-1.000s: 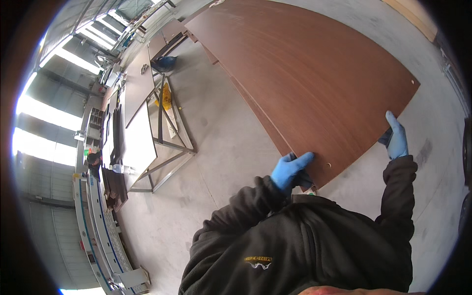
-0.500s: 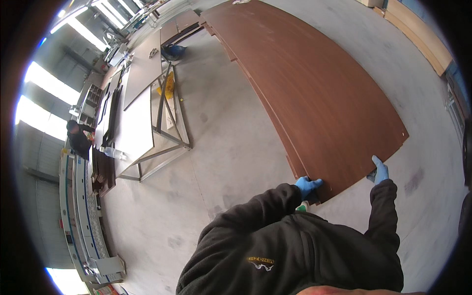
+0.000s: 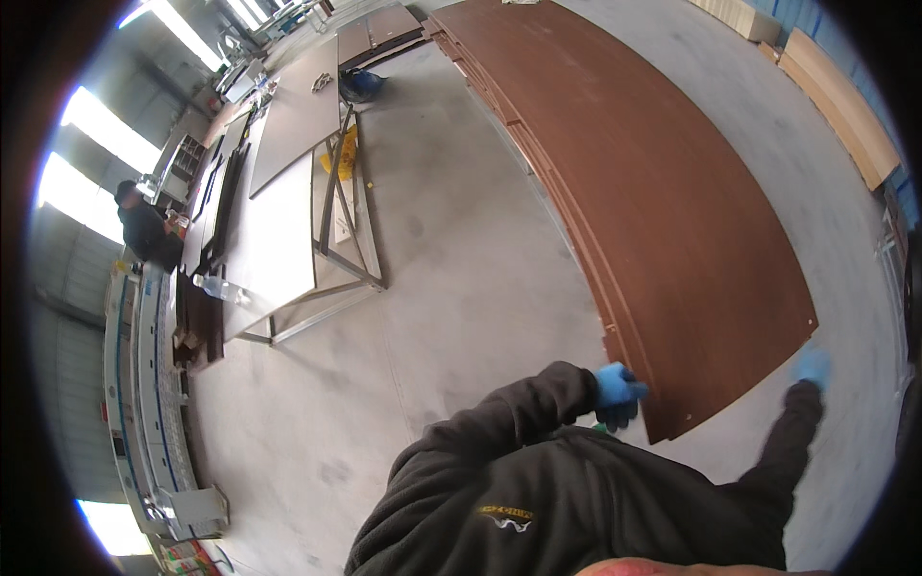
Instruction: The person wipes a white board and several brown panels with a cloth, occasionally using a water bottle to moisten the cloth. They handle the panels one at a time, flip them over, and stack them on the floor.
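Brown panel (image 3: 672,211) tops stack (image 3: 591,269), right of white surface (image 3: 274,230). Likely heavy, stiff, smooth; best held at both near corners. Left hand (image 3: 620,389): grip half-curled at panel edge, hold unclear. Right hand (image 3: 813,367): blurred, cannot tell. Count: one top panel, lower ones uncounted; two hands; one bottle (image 3: 219,288).

Wide lane over floor (image 3: 461,269) between worktop (image 3: 279,235) and panels (image 3: 672,211). Panels block ahead; 2nd lane on their right, up to boards (image 3: 836,108).
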A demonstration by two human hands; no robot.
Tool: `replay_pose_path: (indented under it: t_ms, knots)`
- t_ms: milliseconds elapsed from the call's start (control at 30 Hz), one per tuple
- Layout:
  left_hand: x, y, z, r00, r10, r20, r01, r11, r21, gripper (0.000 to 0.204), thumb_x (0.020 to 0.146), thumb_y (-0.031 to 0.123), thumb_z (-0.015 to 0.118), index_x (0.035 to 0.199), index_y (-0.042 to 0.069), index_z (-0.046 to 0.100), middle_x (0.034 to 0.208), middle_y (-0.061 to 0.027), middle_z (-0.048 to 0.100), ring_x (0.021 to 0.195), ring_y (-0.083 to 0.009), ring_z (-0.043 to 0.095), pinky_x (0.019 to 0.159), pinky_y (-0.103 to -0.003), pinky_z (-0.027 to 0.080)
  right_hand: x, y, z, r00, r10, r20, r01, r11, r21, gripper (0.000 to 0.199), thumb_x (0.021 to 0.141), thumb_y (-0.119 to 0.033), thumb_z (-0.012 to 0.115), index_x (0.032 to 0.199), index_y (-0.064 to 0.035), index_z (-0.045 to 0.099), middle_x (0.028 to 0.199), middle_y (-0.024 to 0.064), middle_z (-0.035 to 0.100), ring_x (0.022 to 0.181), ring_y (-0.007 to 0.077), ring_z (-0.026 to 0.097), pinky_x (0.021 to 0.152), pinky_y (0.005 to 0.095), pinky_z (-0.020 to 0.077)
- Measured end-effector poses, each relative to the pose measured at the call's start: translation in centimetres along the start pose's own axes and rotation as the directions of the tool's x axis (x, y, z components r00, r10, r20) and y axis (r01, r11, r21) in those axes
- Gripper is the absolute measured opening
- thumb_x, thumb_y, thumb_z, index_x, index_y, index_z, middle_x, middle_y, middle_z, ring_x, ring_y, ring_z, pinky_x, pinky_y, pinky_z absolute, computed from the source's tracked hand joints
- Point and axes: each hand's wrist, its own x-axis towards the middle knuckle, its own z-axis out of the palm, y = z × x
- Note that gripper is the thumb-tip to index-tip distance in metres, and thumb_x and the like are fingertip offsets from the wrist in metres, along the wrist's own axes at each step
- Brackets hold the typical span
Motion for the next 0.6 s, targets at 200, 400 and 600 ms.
replay_pose_path:
  t_ms: [200,400,600]
  knots:
    - [0.6,-5.2,-17.4,0.921,0.102,-0.376,-0.258,0.883,-0.393,0.035,0.104,0.036,0.062,0.114,0.003,0.070,0.102,-0.0121,0.076,0.085,-0.0252,0.076,0.069,-0.037,0.062,-2.6,1.5,-14.0,0.905,0.422,-0.047,0.015,0.079,0.997,0.023,0.106,-0.026,0.059,0.111,-0.0051,0.067,0.080,0.0106,0.068,0.070,0.0185,0.067,0.058,0.0338,0.0531]
    - [6.2,-3.8,-39.0,0.755,0.021,-0.655,-0.444,0.752,-0.487,0.033,0.096,0.032,0.072,0.117,0.007,0.066,0.100,-0.0121,0.072,0.082,-0.0303,0.072,0.069,-0.046,0.059,-11.1,-25.3,-27.4,0.968,-0.245,-0.051,-0.085,-0.511,0.855,0.013,0.102,-0.012,0.062,0.106,-0.0006,0.068,0.079,0.0065,0.068,0.059,0.0116,0.062,0.053,0.0266,0.0497]
    - [10.3,4.9,-57.8,0.651,-0.020,-0.759,-0.535,0.697,-0.478,0.055,0.096,0.032,0.075,0.139,0.005,0.052,0.137,-0.0222,0.060,0.117,-0.0426,0.064,0.093,-0.057,0.056,-9.3,-36.7,-36.7,0.914,-0.402,-0.062,-0.174,-0.523,0.834,0.018,0.101,-0.010,0.062,0.109,0.0039,0.070,0.090,0.0106,0.074,0.078,0.0157,0.072,0.071,0.0294,0.0587]
